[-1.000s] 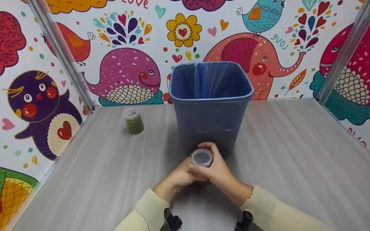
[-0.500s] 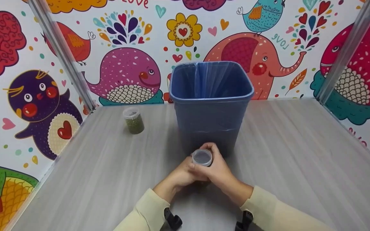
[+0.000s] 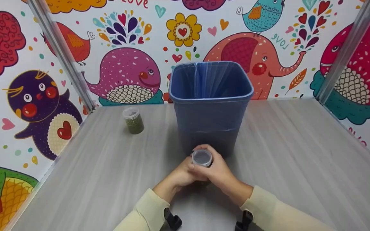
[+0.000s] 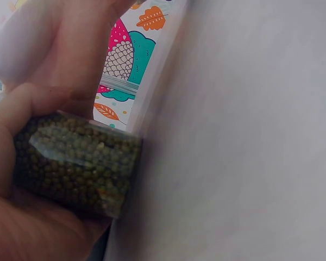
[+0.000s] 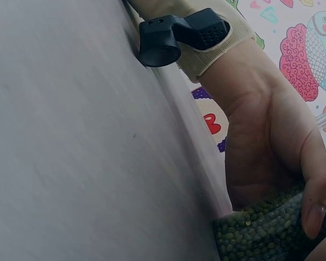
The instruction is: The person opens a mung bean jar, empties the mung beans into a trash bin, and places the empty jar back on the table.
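Observation:
A clear plastic jar [image 3: 202,158] stands upright in front of the bin, between both hands. Dark green mung beans [image 4: 79,166] fill its body, as the left wrist view shows. My left hand [image 3: 181,175] grips the body low down. Around the jar's see-through lid curl the fingers and thumb of my right hand [image 3: 218,168]. In the right wrist view the jar's beans [image 5: 261,234] appear below the left palm, and the lid is out of sight there. A second jar [image 3: 133,120], also holding green beans and topped with a clear lid, stands apart at the back left.
A blue bin [image 3: 209,115] with a clear liner stands just beyond the hands. The grey tabletop [image 3: 294,154] stretches to both sides. Walls with cartoon animals [image 3: 127,73] and metal corner posts [image 3: 63,54] close off the back and sides.
The right hand's fingers have shifted a little leftward around the lid's far side. The left hand, the held jar, the other jar and the bin stay in place.

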Available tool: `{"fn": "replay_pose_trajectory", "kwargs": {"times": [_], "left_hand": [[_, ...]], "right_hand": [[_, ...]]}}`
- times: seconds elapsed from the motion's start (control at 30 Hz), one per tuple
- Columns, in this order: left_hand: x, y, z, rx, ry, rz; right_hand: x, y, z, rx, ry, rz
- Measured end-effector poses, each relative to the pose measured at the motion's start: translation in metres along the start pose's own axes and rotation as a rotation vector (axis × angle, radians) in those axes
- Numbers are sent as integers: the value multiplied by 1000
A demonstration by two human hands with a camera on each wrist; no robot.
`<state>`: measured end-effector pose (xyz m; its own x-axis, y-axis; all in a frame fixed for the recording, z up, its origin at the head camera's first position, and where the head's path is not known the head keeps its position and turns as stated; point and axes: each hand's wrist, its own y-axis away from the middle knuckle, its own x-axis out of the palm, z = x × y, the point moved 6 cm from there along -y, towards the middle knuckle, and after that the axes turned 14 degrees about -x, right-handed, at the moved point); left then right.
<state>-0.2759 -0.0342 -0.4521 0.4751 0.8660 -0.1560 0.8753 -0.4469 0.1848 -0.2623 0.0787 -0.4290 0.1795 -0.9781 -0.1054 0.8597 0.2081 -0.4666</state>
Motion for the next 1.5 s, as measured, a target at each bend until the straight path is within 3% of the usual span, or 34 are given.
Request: {"fn": "replay_pose_trajectory", "kwargs": {"times": [0.57,0.8,1.13,1.5], "left_hand": [[0,1,1,2,25,6],[1,1,0,6,39,14],[0,1,1,-1,37,18],[0,0,0,-2,15,4]], "right_hand": [[0,0,1,-13,7,4],[1,2,-1,26,-14,48],[-1,1,-2,26,-29,-23],[-1,2,-1,30,-50,-21]]}}
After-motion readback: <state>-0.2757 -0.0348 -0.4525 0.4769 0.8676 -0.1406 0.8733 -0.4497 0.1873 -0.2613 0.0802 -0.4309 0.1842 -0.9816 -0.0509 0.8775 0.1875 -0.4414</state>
